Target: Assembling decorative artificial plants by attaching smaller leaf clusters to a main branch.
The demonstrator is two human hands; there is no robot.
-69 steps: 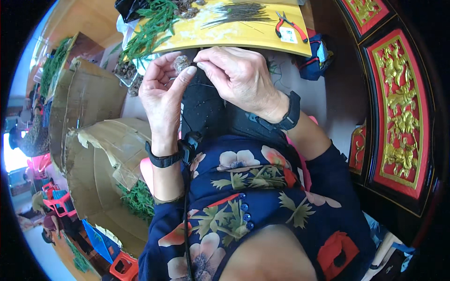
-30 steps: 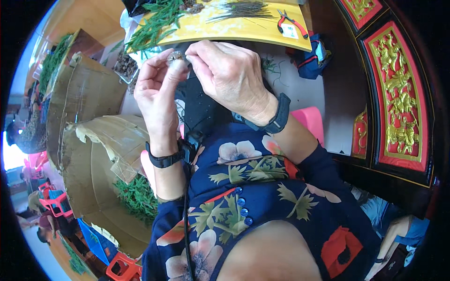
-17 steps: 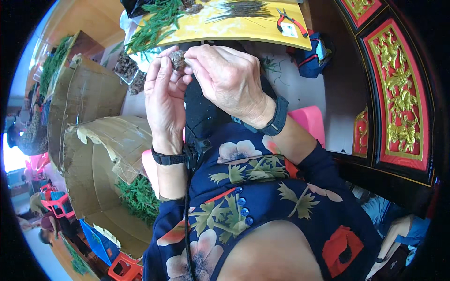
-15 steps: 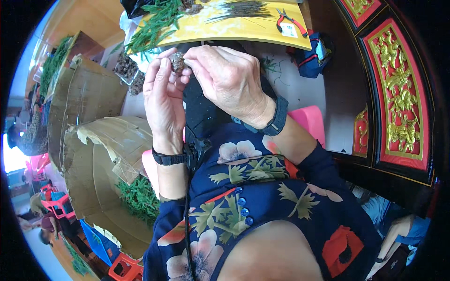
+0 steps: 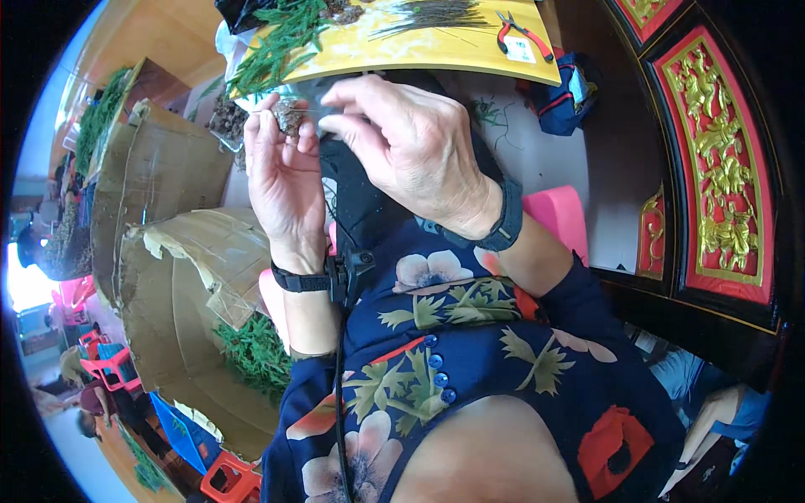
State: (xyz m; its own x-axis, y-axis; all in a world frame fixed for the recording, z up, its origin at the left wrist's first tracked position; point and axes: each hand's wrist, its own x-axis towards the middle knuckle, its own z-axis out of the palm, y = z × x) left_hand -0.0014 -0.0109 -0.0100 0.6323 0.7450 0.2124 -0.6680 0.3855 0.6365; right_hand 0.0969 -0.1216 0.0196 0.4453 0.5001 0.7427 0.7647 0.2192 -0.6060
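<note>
Between the thumb and fingers of my left hand [image 5: 285, 180] is a small brown cone-like clump [image 5: 289, 117]. It is roughly round and rough on the surface; its exact kind is hard to make out. A thin pale wire [image 5: 312, 111] sticks out of its right side. Just right of it hovers my right hand [image 5: 411, 138], thumb and forefinger apart, with the wire's end between them and no grip on it that I can see. Both hands are above my lap, in front of the yellow table's edge [image 5: 402, 70].
On the table lie green needle sprigs [image 5: 281, 50], a bundle of dark thin wires [image 5: 432, 18] and red-handled pliers [image 5: 521, 40]. Brown clumps fill a clear tray [image 5: 226, 121] below. A torn cardboard box [image 5: 180, 327] with greenery stands left; a carved dark panel [image 5: 717, 168] stands right.
My left hand has moved left and slightly down with the clump. My right hand's fingertips have come away from it and parted, and the wire now shows.
</note>
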